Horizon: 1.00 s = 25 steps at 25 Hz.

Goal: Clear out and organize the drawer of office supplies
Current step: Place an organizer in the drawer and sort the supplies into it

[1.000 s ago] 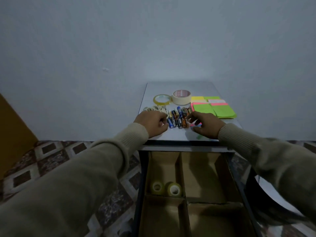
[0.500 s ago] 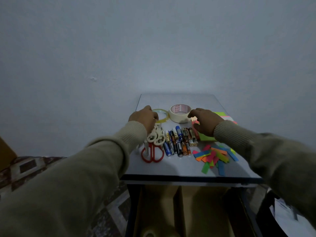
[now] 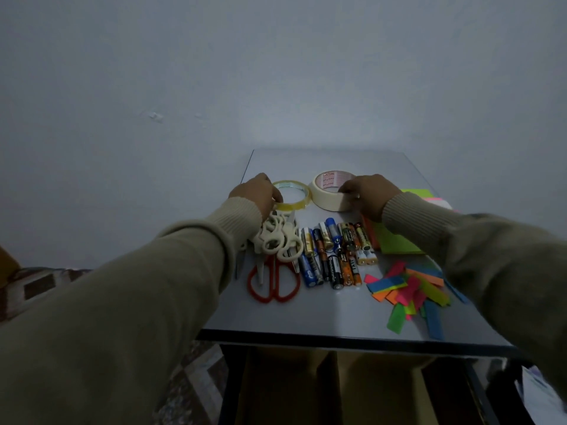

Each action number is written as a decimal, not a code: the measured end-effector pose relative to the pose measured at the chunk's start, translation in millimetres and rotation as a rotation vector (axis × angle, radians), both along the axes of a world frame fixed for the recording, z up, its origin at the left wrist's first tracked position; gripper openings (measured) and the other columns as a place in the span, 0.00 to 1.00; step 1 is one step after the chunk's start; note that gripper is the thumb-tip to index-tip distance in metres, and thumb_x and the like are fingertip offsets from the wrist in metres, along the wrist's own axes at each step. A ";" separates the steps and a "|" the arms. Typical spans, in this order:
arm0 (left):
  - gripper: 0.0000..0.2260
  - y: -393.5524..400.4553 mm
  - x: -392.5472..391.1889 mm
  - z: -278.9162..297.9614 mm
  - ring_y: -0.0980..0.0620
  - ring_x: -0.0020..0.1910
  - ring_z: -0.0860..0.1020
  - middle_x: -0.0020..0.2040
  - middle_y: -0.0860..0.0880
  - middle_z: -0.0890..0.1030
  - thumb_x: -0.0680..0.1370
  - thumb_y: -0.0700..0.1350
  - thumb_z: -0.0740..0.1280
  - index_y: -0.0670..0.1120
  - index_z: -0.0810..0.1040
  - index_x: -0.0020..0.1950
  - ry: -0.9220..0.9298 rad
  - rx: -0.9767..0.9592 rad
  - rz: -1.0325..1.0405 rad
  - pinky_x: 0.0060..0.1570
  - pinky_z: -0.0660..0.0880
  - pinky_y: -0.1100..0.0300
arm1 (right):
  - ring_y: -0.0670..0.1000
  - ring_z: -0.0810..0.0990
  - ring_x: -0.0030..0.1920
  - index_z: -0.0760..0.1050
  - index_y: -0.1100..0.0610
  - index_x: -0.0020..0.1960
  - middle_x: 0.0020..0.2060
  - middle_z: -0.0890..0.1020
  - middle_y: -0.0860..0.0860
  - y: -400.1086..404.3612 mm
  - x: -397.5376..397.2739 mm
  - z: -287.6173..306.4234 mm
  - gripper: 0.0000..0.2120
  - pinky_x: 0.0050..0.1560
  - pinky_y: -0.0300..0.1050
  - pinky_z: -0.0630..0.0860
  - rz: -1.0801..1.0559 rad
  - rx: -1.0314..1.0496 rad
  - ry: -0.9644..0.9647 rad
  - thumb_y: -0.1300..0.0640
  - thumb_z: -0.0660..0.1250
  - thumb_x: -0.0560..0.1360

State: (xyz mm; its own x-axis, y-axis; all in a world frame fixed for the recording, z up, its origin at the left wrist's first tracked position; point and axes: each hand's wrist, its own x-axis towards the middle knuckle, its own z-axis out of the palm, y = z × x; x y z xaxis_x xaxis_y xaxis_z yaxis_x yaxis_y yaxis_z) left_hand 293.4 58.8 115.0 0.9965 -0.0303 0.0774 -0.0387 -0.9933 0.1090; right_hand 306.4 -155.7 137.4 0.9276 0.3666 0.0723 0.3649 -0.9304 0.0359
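On the grey tabletop [image 3: 322, 314] my left hand [image 3: 256, 191] grips the left side of a thin yellow-clear tape roll [image 3: 294, 196]. To its right, my right hand [image 3: 366, 191] holds a wide cream masking tape roll [image 3: 326, 188] by its right wall. In front of them lie cream-handled scissors [image 3: 280, 240], red-handled scissors [image 3: 273, 285] and a row of several batteries [image 3: 336, 253]. The open drawer [image 3: 337, 391] with cardboard dividers shows below the table edge.
Green sticky note pads [image 3: 395, 240] lie under my right wrist. Loose coloured paper flags [image 3: 411, 289] are scattered at the front right. A plain wall stands right behind the table. Patterned floor [image 3: 40, 286] shows at left.
Both hands moved from the batteries back to the tape rolls and now hold one each. The view tilted up, so most of the drawer has dropped out of sight.
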 end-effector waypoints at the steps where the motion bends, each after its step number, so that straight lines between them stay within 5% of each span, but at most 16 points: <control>1: 0.11 -1.3 3.1 0.8 0.46 0.60 0.72 0.65 0.47 0.70 0.78 0.41 0.63 0.49 0.79 0.58 -0.002 -0.012 0.018 0.60 0.71 0.54 | 0.56 0.72 0.63 0.69 0.55 0.68 0.65 0.73 0.57 0.5 1.9 -1.7 0.18 0.62 0.48 0.68 -0.009 0.008 -0.005 0.60 0.60 0.78; 12: 0.11 -0.1 -33.8 40.4 0.45 0.58 0.74 0.60 0.44 0.74 0.79 0.43 0.63 0.45 0.80 0.58 -0.208 -0.128 0.027 0.55 0.69 0.56 | 0.58 0.74 0.60 0.75 0.60 0.62 0.61 0.76 0.58 -12.8 -28.5 34.3 0.14 0.59 0.47 0.70 -0.043 0.208 -0.178 0.65 0.59 0.78; 25: 0.12 -8.3 -229.7 86.3 0.47 0.57 0.75 0.60 0.48 0.75 0.80 0.45 0.61 0.46 0.79 0.59 -0.240 -0.025 -0.074 0.53 0.73 0.56 | 0.58 0.75 0.59 0.75 0.59 0.62 0.60 0.77 0.57 -28.4 -209.3 85.6 0.14 0.60 0.49 0.70 0.104 0.152 -0.099 0.62 0.61 0.77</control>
